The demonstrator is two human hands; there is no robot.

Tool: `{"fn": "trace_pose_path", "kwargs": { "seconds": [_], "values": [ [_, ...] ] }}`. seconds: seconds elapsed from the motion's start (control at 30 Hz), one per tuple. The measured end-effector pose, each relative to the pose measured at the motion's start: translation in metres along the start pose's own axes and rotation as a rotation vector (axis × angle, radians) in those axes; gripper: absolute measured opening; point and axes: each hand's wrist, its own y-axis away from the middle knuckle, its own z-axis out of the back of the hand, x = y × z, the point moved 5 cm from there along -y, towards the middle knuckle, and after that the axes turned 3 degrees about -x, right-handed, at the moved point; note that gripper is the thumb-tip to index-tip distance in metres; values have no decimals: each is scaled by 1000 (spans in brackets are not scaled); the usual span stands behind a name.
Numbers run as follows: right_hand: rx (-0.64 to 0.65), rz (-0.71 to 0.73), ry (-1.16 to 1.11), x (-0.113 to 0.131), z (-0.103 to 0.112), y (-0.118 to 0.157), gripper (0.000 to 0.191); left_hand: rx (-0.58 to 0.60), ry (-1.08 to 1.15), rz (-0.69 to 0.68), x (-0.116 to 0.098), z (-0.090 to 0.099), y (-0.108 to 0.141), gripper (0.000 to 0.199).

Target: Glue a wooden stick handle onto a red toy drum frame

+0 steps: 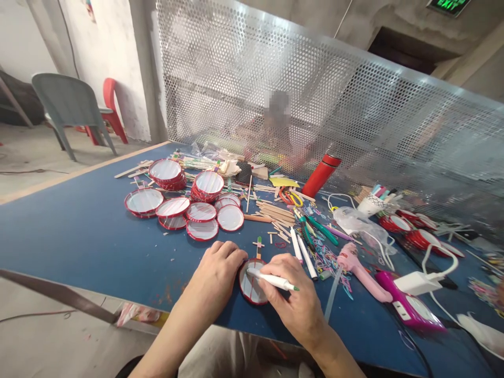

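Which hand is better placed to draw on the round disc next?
Probably the right hand: it holds the white marker over the disc, while the left hand, at the disc's edge, shows no pen.

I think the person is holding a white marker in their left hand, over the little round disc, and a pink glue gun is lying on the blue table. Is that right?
Not quite: the head view shows the white marker in the right hand, over the little round disc. The pink glue gun is lying on the blue table.

Bare left hand (218, 270); bare right hand (295, 294); bare forearms (179, 328); pale beige trousers (220, 354)
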Motion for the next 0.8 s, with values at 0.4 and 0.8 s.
{"fn": "trace_pose_path", "kwargs": {
  "seconds": [0.4, 0.8],
  "values": [
    [53, 15, -76, 6, 3, 0, 10, 36, -17, 1, 0, -3, 0, 18],
    [-89, -102, 61, -9, 8, 1, 6, 53, 17, 39, -2, -1, -2, 19]
  ]
}}
